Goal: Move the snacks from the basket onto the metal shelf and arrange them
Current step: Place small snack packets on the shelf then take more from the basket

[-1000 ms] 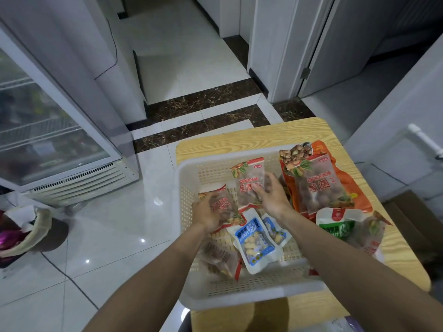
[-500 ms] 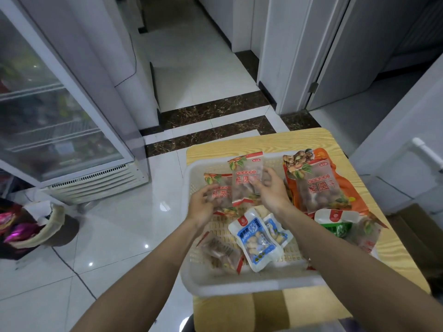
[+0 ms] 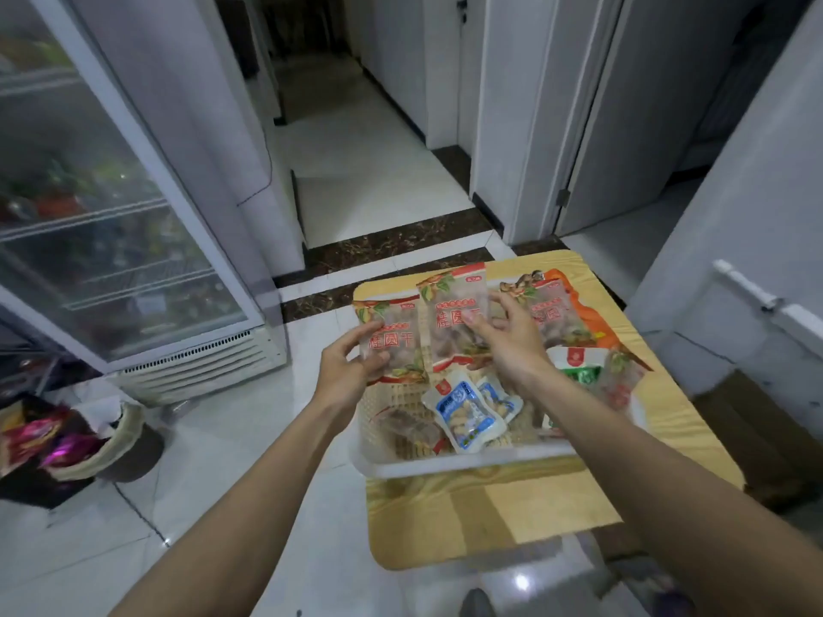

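Both lifted snacks have come up out of the basket since 1 second ago and now sit higher in the frame, held side by side over the basket's far half, and our view has tipped up toward the doorway.

We see a glass-door cooler [image 3: 111, 224] filling the left of the frame, its contents blurred. A pale tiled floor [image 3: 231, 447] spreads below it. At lower right stands the wood-grain table [image 3: 534, 518], and on it the white plastic basket [image 3: 445, 467].

Our left grip [image 3: 352, 371], just left of centre, pinches the left packet [image 3: 394, 345] at its lower left edge, thumb on the front and fingers curled behind. Our right grip [image 3: 507, 345] holds the right packet [image 3: 452, 318] by its right edge, fingers bent onto the front. The 2 packets are clear with red trim and touch or slightly overlap; we cannot tell which.

An orange bag [image 3: 579, 305] lies at the basket's far right side. A green-and-white packet [image 3: 579, 369] sits just below it. In the basket's middle, 2 blue-and-white packets [image 3: 463, 416] overlap. A brownish packet [image 3: 412, 431] lies beside them at the left.
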`<control>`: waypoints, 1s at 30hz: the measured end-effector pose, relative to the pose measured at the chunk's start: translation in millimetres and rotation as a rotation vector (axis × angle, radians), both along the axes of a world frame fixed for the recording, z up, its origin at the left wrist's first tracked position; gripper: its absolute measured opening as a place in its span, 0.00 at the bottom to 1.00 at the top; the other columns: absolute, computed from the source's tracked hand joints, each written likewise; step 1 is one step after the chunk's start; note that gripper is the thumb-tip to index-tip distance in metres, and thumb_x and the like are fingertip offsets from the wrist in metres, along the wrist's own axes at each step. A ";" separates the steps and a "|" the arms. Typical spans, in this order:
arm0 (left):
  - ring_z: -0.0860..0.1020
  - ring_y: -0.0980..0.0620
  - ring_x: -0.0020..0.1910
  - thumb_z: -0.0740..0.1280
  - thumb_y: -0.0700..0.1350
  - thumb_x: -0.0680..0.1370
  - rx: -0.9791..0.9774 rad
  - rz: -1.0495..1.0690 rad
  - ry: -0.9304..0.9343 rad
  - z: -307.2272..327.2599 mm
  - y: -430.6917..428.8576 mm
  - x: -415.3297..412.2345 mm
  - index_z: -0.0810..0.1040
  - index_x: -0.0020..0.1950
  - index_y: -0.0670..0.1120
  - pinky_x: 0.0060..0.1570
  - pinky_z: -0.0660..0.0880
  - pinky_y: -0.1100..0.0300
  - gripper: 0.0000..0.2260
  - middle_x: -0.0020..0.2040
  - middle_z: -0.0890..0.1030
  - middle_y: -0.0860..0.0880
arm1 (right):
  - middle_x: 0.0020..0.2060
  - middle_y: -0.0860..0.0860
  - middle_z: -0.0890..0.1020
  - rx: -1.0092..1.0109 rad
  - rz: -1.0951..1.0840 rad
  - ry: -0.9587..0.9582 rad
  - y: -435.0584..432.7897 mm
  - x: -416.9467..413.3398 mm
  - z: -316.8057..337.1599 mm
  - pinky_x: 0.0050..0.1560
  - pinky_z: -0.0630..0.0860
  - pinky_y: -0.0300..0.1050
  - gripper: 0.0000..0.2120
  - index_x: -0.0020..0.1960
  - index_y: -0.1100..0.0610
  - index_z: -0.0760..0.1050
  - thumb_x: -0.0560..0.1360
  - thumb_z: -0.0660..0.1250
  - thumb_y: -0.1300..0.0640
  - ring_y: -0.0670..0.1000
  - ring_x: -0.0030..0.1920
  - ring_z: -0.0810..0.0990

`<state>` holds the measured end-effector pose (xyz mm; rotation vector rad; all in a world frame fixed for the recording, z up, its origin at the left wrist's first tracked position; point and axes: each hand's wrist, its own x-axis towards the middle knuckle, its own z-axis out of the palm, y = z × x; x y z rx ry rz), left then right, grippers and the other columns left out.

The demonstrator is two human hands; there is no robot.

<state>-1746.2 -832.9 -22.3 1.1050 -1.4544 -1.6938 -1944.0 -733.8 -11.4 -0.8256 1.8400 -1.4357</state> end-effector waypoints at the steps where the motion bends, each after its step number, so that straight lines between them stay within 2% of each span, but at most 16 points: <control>1: 0.83 0.49 0.52 0.69 0.30 0.75 -0.001 -0.025 0.012 5.3 4.6 0.5 0.79 0.63 0.48 0.51 0.81 0.48 0.20 0.65 0.77 0.47 | 0.62 0.49 0.79 -0.018 -0.020 -0.015 11.3 3.3 5.6 0.52 0.82 0.49 0.30 0.69 0.47 0.70 0.68 0.70 0.42 0.53 0.58 0.80; 3: 0.83 0.48 0.53 0.69 0.30 0.75 0.000 -0.081 0.035 17.0 16.6 0.5 0.79 0.64 0.48 0.50 0.82 0.48 0.21 0.64 0.78 0.47 | 0.60 0.47 0.79 -0.066 -0.072 -0.020 37.7 11.6 18.3 0.43 0.82 0.42 0.29 0.69 0.49 0.70 0.70 0.70 0.45 0.52 0.56 0.81; 5: 0.82 0.48 0.54 0.69 0.31 0.74 -0.003 -0.155 0.076 25.4 32.8 1.0 0.79 0.65 0.48 0.51 0.81 0.46 0.22 0.62 0.78 0.49 | 0.55 0.38 0.77 -0.099 -0.162 0.029 70.5 23.7 31.8 0.44 0.81 0.40 0.23 0.68 0.50 0.70 0.75 0.70 0.50 0.48 0.55 0.80; 6: 0.82 0.47 0.55 0.70 0.31 0.74 -0.016 -0.193 0.090 28.7 42.2 1.5 0.79 0.65 0.48 0.52 0.81 0.45 0.22 0.63 0.78 0.50 | 0.54 0.38 0.76 -0.103 -0.210 0.055 87.6 29.6 35.5 0.47 0.80 0.40 0.22 0.67 0.49 0.71 0.75 0.70 0.50 0.46 0.54 0.80; 8: 0.82 0.47 0.56 0.70 0.31 0.74 -0.040 -0.272 0.107 34.8 64.7 3.3 0.79 0.64 0.50 0.53 0.80 0.45 0.22 0.63 0.78 0.51 | 0.55 0.42 0.80 -0.118 -0.298 0.056 125.1 46.0 41.8 0.46 0.81 0.41 0.22 0.68 0.49 0.71 0.76 0.71 0.50 0.46 0.52 0.83; 12: 0.82 0.51 0.56 0.71 0.30 0.73 -0.047 -0.421 0.166 47.8 119.5 5.4 0.80 0.62 0.52 0.52 0.81 0.50 0.23 0.59 0.80 0.56 | 0.48 0.51 0.85 -0.164 -0.442 -0.004 203.8 81.0 57.0 0.36 0.82 0.46 0.17 0.64 0.49 0.72 0.77 0.70 0.54 0.51 0.44 0.86; 14: 0.82 0.52 0.55 0.70 0.30 0.73 -0.039 -0.510 0.184 57.0 148.5 4.9 0.79 0.63 0.52 0.49 0.82 0.53 0.24 0.59 0.80 0.55 | 0.49 0.54 0.86 -0.176 -0.531 0.003 242.3 95.5 66.5 0.36 0.83 0.52 0.16 0.62 0.49 0.72 0.77 0.70 0.55 0.53 0.43 0.87; 17: 0.82 0.50 0.55 0.69 0.29 0.74 -0.030 -0.661 0.213 71.9 191.0 -2.7 0.79 0.63 0.53 0.46 0.81 0.56 0.24 0.61 0.80 0.51 | 0.50 0.55 0.85 -0.210 -0.666 0.008 298.3 110.7 82.6 0.41 0.83 0.60 0.17 0.64 0.52 0.72 0.76 0.70 0.56 0.56 0.45 0.86; 22: 0.82 0.52 0.55 0.69 0.28 0.73 -0.040 -0.837 0.263 98.5 271.7 -22.2 0.80 0.63 0.53 0.49 0.82 0.53 0.25 0.61 0.80 0.54 | 0.47 0.52 0.86 -0.255 -0.903 0.079 390.8 129.7 110.8 0.37 0.84 0.52 0.18 0.64 0.50 0.72 0.76 0.70 0.56 0.53 0.45 0.86; 24: 0.83 0.51 0.54 0.69 0.27 0.73 -0.015 -0.923 0.285 105.6 309.9 -25.9 0.80 0.64 0.52 0.48 0.82 0.54 0.26 0.57 0.82 0.57 | 0.48 0.53 0.86 -0.260 -0.987 0.097 429.3 138.2 118.6 0.38 0.83 0.50 0.17 0.62 0.48 0.73 0.75 0.71 0.55 0.52 0.44 0.86; 27: 0.84 0.50 0.52 0.69 0.27 0.73 -0.004 -1.038 0.312 116.6 369.1 -33.5 0.78 0.65 0.49 0.46 0.82 0.54 0.26 0.50 0.84 0.60 | 0.46 0.53 0.87 -0.293 -1.111 0.116 488.5 155.2 128.8 0.42 0.82 0.53 0.16 0.62 0.48 0.73 0.75 0.71 0.54 0.53 0.45 0.86; 30: 0.84 0.52 0.51 0.69 0.28 0.73 -0.009 -1.106 0.325 126.7 430.8 -41.8 0.78 0.65 0.49 0.48 0.82 0.51 0.25 0.52 0.84 0.57 | 0.45 0.51 0.87 -0.313 -1.202 0.140 549.8 174.3 139.3 0.37 0.83 0.53 0.16 0.62 0.49 0.73 0.76 0.71 0.55 0.53 0.43 0.87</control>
